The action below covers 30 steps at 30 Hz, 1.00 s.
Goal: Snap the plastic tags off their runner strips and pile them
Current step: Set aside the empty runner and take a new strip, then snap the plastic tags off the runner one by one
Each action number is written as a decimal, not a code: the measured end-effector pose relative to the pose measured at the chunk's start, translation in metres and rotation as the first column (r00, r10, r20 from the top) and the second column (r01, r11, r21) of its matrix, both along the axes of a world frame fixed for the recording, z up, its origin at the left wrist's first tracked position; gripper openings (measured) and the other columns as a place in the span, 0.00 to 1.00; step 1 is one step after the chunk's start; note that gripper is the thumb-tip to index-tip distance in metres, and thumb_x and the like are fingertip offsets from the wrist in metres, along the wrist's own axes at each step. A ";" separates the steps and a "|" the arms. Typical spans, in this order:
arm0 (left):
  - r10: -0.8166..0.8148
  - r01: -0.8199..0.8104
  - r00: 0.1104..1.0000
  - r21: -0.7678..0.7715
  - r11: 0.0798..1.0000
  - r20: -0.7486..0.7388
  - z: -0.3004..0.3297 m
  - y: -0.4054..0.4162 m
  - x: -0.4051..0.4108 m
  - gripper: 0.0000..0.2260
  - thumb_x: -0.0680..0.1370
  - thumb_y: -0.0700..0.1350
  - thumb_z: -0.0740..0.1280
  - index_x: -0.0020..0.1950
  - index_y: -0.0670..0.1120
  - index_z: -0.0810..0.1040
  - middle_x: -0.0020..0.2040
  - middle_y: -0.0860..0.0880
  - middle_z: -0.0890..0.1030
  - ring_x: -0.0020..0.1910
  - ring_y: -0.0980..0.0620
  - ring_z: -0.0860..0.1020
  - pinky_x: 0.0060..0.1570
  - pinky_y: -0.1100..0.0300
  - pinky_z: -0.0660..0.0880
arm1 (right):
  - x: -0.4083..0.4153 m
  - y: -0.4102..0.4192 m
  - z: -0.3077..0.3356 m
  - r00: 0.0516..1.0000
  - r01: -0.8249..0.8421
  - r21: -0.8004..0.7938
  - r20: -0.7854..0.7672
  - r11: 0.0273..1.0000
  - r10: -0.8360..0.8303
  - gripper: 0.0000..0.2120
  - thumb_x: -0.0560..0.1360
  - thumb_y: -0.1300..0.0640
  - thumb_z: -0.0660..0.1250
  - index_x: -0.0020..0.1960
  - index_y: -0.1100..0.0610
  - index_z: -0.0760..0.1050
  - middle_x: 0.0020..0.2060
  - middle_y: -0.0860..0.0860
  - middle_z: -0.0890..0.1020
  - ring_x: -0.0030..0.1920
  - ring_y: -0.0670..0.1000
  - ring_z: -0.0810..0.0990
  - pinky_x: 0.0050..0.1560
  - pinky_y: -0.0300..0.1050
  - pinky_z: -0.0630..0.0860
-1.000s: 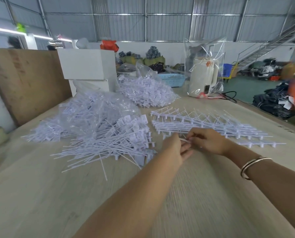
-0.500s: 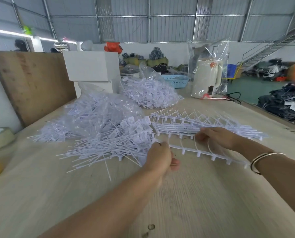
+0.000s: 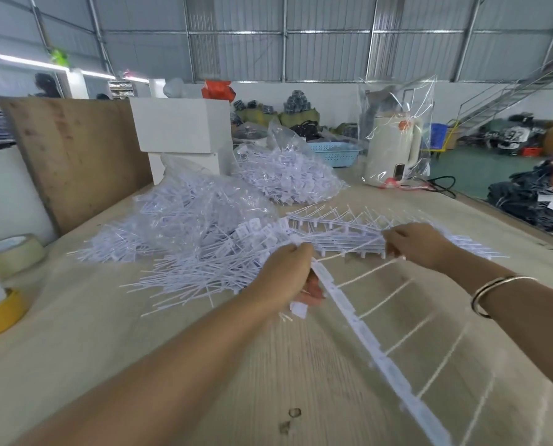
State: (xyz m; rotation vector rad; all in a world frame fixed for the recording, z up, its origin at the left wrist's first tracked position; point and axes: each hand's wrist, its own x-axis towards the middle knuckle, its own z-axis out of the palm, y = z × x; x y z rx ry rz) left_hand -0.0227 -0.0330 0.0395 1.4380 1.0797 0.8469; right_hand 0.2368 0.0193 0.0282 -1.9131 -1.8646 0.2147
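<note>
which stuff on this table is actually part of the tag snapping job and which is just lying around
Part of the job:
- runner strip held in the left hand
- right hand pinching a tag stem
- stack of unbroken strips
- pile of loose tags

Just lying about:
- kettle in clear bag
- tape rolls
- white box
- blue basket

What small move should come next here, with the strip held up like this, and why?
Probably a pull or twist by the right hand to snap off the tag it pinches at the top end of the runner strip. The left hand grips that end, several tags remain attached along the strip, and the pile of loose tags lies just left.
</note>
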 end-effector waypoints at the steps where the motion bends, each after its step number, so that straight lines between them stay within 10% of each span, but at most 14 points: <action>1: -0.040 0.039 0.999 -0.013 0.999 -0.036 0.006 0.006 -0.003 0.14 0.81 0.41 0.54 0.39 0.40 0.73 0.24 0.47 0.76 0.24 0.52 0.77 0.33 0.58 0.80 | 0.002 -0.002 0.005 0.999 0.026 0.020 -0.043 0.999 -0.025 0.20 0.81 0.50 0.56 0.35 0.54 0.77 0.33 0.50 0.81 0.36 0.52 0.79 0.37 0.41 0.70; 6: -0.267 0.271 0.858 -0.054 0.961 -0.438 0.018 0.024 -0.015 0.11 0.81 0.41 0.55 0.41 0.42 0.71 0.27 0.49 0.74 0.23 0.56 0.74 0.24 0.67 0.73 | -0.018 -0.014 0.022 0.929 0.055 0.155 -0.369 0.986 0.006 0.14 0.80 0.55 0.59 0.39 0.55 0.78 0.35 0.52 0.79 0.36 0.51 0.75 0.38 0.42 0.70; 10: -0.304 0.389 0.683 -0.022 0.921 -0.664 0.017 0.023 -0.013 0.10 0.79 0.42 0.60 0.37 0.45 0.68 0.31 0.48 0.72 0.24 0.57 0.72 0.23 0.69 0.69 | -0.073 -0.032 0.014 0.877 -0.343 -0.024 -0.365 0.939 0.311 0.10 0.79 0.51 0.60 0.44 0.51 0.78 0.39 0.46 0.81 0.38 0.42 0.77 0.39 0.31 0.70; 17: -0.384 0.427 0.743 -0.053 0.903 -0.548 0.024 0.011 -0.033 0.04 0.80 0.44 0.62 0.53 0.49 0.75 0.51 0.48 0.79 0.40 0.49 0.82 0.41 0.61 0.80 | -0.113 -0.047 -0.010 0.712 -0.480 0.016 -0.577 0.877 0.401 0.17 0.77 0.47 0.64 0.32 0.54 0.74 0.27 0.49 0.77 0.30 0.46 0.73 0.37 0.39 0.70; 22: -0.271 0.433 0.710 0.099 0.896 -0.650 0.019 0.018 -0.048 0.12 0.78 0.53 0.64 0.53 0.45 0.75 0.41 0.54 0.80 0.41 0.56 0.78 0.47 0.63 0.74 | -0.116 -0.053 -0.016 0.582 -0.469 0.040 -0.738 0.882 0.343 0.18 0.72 0.47 0.65 0.28 0.55 0.75 0.26 0.54 0.76 0.29 0.49 0.72 0.36 0.40 0.68; 30: -0.335 0.400 0.857 0.095 0.912 -0.392 -0.014 0.009 -0.054 0.03 0.79 0.44 0.65 0.48 0.45 0.74 0.37 0.50 0.79 0.35 0.57 0.76 0.39 0.64 0.73 | -0.120 -0.065 -0.021 0.665 -0.552 0.015 -0.596 0.834 0.451 0.13 0.76 0.53 0.66 0.33 0.49 0.76 0.29 0.44 0.77 0.33 0.44 0.73 0.36 0.32 0.67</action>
